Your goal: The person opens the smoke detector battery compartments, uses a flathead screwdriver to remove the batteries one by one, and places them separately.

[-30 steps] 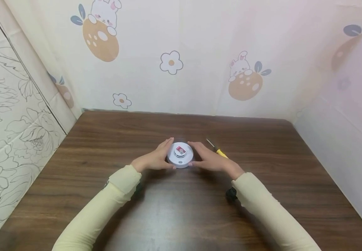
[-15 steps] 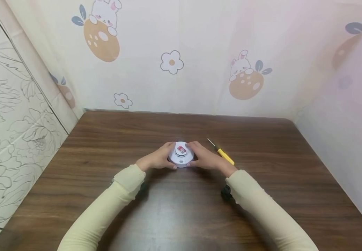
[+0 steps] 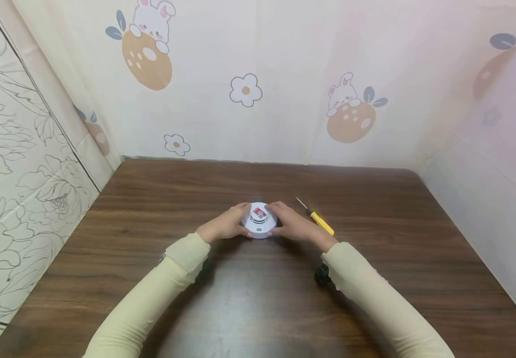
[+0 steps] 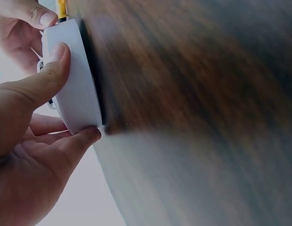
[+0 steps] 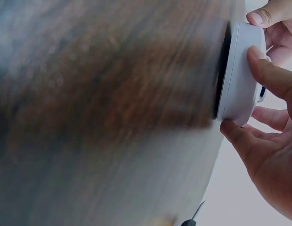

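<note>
A white round smoke detector [image 3: 258, 229] with a red label on its raised top is at the far middle of the table, top side up. My left hand [image 3: 225, 224] grips its left side, thumb at the near edge and fingers towards the back. From the right, my right hand [image 3: 297, 224] holds it the same way. In the left wrist view the thumb presses on the side wall of the smoke detector [image 4: 79, 94]. The right wrist view has the other thumb on the smoke detector [image 5: 240, 75]. A dark shadow lies along its base; I cannot tell whether it touches the table.
A screwdriver [image 3: 322, 223] with a yellow handle lies just right of my right hand, tip pointing back left. The brown wooden table [image 3: 249, 308] ends at a patterned curtain [image 3: 284, 124] behind. A black device [image 3: 322, 274] sits under the right wrist.
Both hands have closed in from around the smoke detector to grip its sides. The right forearm shifted slightly left, uncovering the screwdriver's handle. Over the last half second little moved.
</note>
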{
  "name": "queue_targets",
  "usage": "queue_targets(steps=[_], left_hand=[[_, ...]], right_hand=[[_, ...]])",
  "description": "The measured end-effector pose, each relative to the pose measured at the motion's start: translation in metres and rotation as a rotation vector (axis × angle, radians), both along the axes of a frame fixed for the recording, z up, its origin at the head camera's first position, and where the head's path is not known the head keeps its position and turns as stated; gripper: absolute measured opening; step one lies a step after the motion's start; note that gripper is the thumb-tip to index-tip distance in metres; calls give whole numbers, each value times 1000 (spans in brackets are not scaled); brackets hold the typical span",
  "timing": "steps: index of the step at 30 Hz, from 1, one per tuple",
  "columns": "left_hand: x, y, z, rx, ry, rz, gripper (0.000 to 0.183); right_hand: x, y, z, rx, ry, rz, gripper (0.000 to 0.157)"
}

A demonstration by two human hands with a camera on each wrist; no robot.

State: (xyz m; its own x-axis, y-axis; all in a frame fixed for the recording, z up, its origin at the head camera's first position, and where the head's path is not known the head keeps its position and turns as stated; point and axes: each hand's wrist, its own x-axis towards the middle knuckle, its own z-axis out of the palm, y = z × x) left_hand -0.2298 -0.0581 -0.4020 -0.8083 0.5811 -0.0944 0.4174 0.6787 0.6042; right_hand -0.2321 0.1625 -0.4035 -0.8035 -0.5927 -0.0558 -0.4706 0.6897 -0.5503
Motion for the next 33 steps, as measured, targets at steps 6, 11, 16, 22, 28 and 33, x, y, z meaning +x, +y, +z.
queue_targets(steps=[6,11,16,22,28,33], left_hand=[[0,0,-2,2,-3,-7,81],[0,-2,-4,6,1,-25,79],[0,-3,-3,19,-24,-17,78],[1,-2,-1,62,-48,-3,79],[2,-3,-1,108,-57,-13,73],[3,-3,-2,141,-54,-9,68]], right_hand=[[1,2,-1,-7,-2,-8,74],[2,4,-1,-30,-12,-17,75],[3,6,1,-41,-28,-30,75],[4,9,4,-87,-63,-36,71],[4,13,4,-118,-69,-30,67],[4,15,4,-156,-71,-38,62]])
